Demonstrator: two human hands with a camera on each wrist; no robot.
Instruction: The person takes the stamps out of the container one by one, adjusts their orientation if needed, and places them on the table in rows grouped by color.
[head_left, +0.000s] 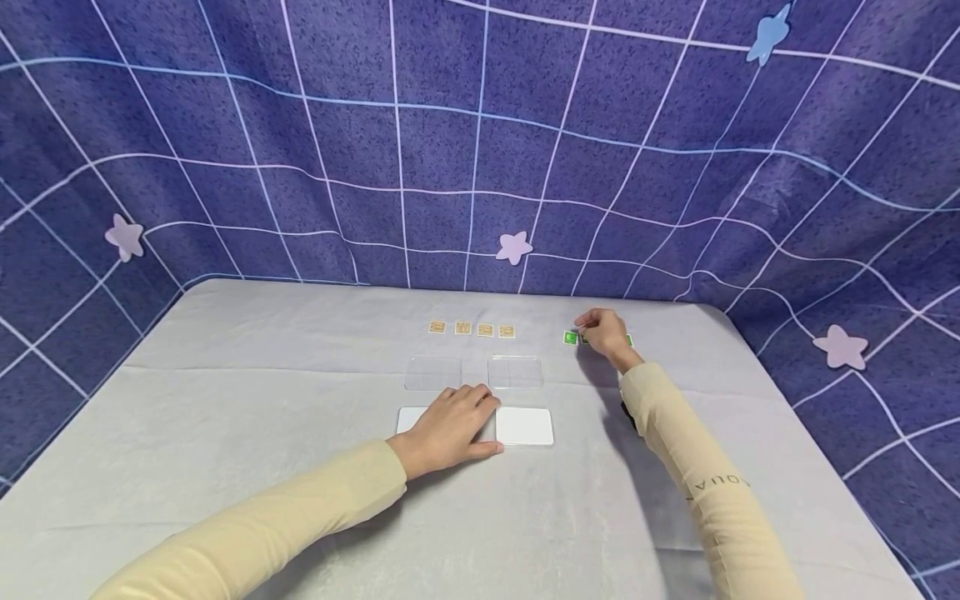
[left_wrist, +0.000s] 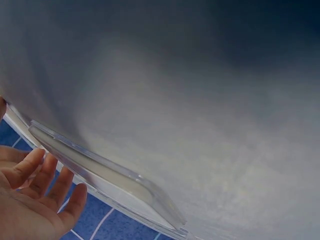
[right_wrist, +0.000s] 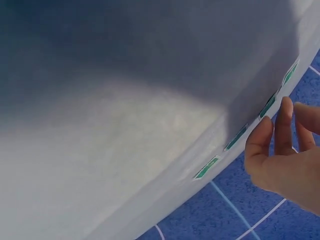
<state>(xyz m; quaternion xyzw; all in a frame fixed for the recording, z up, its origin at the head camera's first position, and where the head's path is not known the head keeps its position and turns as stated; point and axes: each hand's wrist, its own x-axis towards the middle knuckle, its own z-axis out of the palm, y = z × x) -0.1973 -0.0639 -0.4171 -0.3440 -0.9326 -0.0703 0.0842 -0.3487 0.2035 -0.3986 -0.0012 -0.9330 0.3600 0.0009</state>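
My left hand point(head_left: 450, 427) lies over the inner edges of two flat white rectangles, its fingers spread and loosely bent. The right white rectangle point(head_left: 524, 426) shows fully, while the left white rectangle point(head_left: 409, 417) is partly covered by the hand. In the left wrist view, one white piece point(left_wrist: 100, 172) sits in a clear plastic case beside the fingers. My right hand point(head_left: 604, 335) hovers at a row of small green squares, fingers loosely curved. One green square point(head_left: 571, 337) shows left of it; in the right wrist view several green squares point(right_wrist: 206, 167) lie near the fingertips.
Two clear plastic rectangles, a left one point(head_left: 433, 373) and a right one point(head_left: 515, 372), lie beyond the white pieces. Farther back is a row of several small orange squares point(head_left: 462, 328). A grey cloth point(head_left: 225, 417) covers the table; a blue curtain point(head_left: 337, 150) hangs behind.
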